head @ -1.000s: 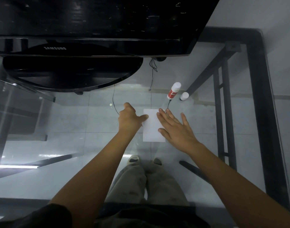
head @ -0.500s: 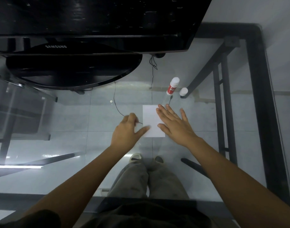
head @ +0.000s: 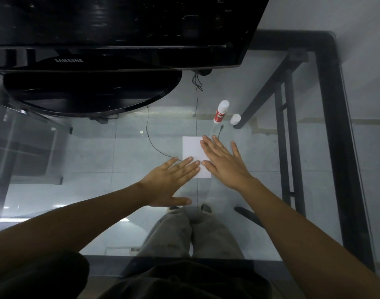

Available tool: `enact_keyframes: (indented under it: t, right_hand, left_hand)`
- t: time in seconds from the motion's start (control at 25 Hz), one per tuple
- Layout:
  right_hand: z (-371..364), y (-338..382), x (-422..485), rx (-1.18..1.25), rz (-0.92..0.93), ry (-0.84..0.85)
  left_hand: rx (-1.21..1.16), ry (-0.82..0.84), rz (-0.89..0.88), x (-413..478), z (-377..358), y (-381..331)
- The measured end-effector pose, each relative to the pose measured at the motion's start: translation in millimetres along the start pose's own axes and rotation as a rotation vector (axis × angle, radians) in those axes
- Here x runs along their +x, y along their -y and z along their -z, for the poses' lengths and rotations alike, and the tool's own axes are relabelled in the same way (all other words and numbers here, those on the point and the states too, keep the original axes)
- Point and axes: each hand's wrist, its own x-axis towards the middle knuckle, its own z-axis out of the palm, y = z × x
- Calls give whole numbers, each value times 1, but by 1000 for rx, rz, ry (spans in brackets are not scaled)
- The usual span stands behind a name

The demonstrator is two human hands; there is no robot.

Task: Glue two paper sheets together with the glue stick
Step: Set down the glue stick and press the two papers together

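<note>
A glass desk with a black frame stands over a pale tiled floor, and the person's trousers and shoes show through the top. A black monitor on a rounded stand fills the far left part of the desk, and thin cables trail from it toward the middle.

The paper, a small white rectangle, lies flat near the middle of the desk, somewhat toward the right edge. Whether it is one sheet or two stacked cannot be told. The right hand lies palm down with fingers straight and spread, covering the paper's right side; it grips nothing. The left hand is also flat and open, fingers together and stretched onto the paper's near left corner, thumb held out toward the near edge; it holds nothing either.

The glue, a white stick with a red label, stands upright beyond the paper toward the far edge, well apart from both hands. Its white cap sits just beside it on the right, close to the slanted frame bar.
</note>
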Motion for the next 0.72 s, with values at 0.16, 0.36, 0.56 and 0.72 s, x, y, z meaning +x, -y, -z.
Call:
enact_keyframes:
  t: [0.16, 0.36, 0.56, 0.72]
  right_hand:
    - [-1, -1, -1, 21, 12, -20]
    - [-1, 0, -1, 5, 11, -28]
    - [-4, 0, 0, -6, -4, -50]
    - [-4, 4, -9, 166, -75, -188]
  left_hand:
    - [-49, -44, -25, -7, -1, -5]
    - [-244, -217, 411, 19, 7, -15]
    - [-186, -240, 476, 27, -4, -17]
    - [-190, -256, 467, 25, -6, -15]
